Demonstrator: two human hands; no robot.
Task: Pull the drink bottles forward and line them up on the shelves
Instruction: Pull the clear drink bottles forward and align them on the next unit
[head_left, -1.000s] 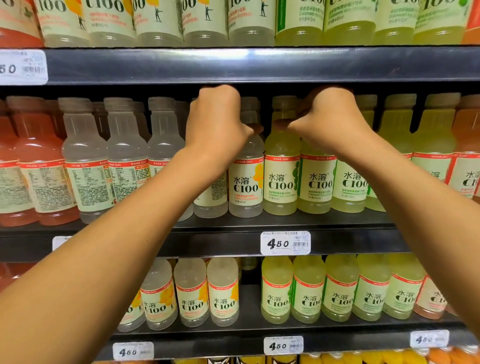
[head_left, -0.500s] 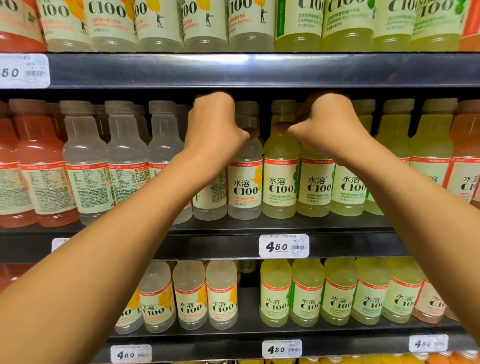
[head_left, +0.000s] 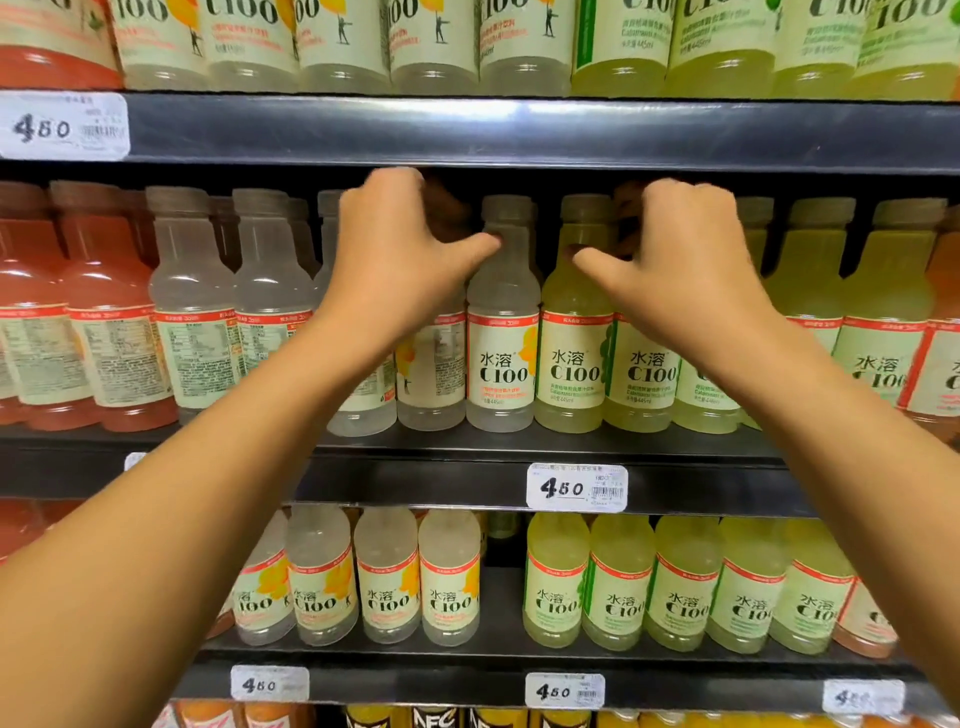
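Both hands were up at the middle shelf, reaching over the bottle tops. Left hand had fingers curled down behind the neck of a cloudy-white bottle, thumb stretched right and touching the neck of the next cloudy-white bottle; fingertips hidden, so whether it actually gripped anything I couldn't tell. Right hand likewise curled over the top of a yellow-green bottle, thumb pointing left toward the neighbouring yellow-green bottle; grip hidden as well. The two hands were apart, with those two front bottles between them. Middle shelf contents, left to right: red-orange drink bottles, cloudy-white ones, then yellow-green, all upright with caps on, most of them in a front row near the shelf edge; more caps visible farther back in the dark. Top shelf carried the same drinks, only lower halves in view. Lower shelf: a group of cloudy-white bottles at left and yellow-green bottles at right, with a dark gap between the groups and one bottle set far back in it. Price tags reading 4.50 sat on the shelf rails.
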